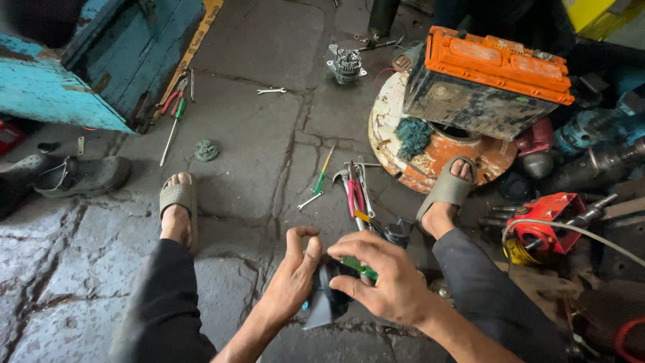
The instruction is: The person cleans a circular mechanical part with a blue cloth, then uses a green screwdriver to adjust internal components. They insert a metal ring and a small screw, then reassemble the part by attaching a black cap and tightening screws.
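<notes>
Between both hands sits a dark part (327, 296), green-handled tool (358, 267) against it.

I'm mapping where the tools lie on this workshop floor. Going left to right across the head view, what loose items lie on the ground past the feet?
Red-handled pliers → green-handled screwdriver → green rag ball → small spanner → yellow-and-green screwdriver → alternator → orange-topped battery on the round rusty drum.
</notes>
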Action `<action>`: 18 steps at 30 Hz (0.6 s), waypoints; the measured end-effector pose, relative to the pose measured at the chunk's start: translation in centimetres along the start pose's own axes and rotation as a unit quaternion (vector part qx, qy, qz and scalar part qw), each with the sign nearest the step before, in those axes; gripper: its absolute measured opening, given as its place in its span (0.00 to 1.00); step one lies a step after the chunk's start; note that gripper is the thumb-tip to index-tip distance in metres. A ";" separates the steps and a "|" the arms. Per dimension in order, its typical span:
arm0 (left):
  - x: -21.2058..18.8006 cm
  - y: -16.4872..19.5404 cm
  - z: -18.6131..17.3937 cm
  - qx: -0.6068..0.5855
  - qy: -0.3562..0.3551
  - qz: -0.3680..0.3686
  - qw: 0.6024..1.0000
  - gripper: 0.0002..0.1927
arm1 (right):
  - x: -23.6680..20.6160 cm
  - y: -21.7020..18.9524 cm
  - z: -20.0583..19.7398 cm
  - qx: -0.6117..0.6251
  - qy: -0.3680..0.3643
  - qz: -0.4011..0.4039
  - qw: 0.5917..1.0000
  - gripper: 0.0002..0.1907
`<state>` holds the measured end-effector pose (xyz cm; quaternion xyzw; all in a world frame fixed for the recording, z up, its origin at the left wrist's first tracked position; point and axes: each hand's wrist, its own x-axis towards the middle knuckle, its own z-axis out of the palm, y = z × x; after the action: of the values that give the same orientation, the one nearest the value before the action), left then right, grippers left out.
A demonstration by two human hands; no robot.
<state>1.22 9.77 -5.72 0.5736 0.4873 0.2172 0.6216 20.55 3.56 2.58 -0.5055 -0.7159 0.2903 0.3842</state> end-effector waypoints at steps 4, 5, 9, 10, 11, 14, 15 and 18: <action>-0.2 0.3 0.2 -0.125 -0.015 -0.069 0.990 0.22 | 0.1 0.0 -0.3 0.040 0.006 0.051 0.998 0.19; -0.3 0.3 0.6 -0.145 0.010 -0.064 0.987 0.22 | 0.2 0.0 0.2 0.039 0.002 0.083 0.996 0.18; -0.7 0.8 1.8 -0.201 0.059 -0.090 0.974 0.23 | 0.3 0.2 1.9 0.036 0.038 0.067 0.996 0.17; -1.0 0.8 2.0 -0.210 0.063 -0.112 0.969 0.24 | 0.4 0.5 2.0 0.041 0.034 0.109 0.993 0.17; -1.2 0.9 2.0 -0.229 0.054 -0.154 0.960 0.25 | 0.6 0.8 2.1 0.048 0.030 0.153 0.987 0.16; -1.4 1.1 2.2 -0.304 -0.036 -0.179 0.935 0.29 | 0.8 1.7 1.4 0.040 0.035 0.239 0.970 0.16; -1.7 1.1 2.1 -0.337 -0.100 -0.119 0.928 0.32 | 0.9 1.9 1.3 0.033 0.038 0.257 0.965 0.16; -1.8 0.8 1.7 -0.328 -0.196 -0.086 0.920 0.35 | 0.9 2.5 1.1 -0.030 0.043 0.241 0.969 0.18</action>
<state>2.12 7.65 -4.54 0.3244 0.3046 0.1938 0.8743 20.68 5.21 0.20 -0.6863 -0.5645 0.3305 0.3179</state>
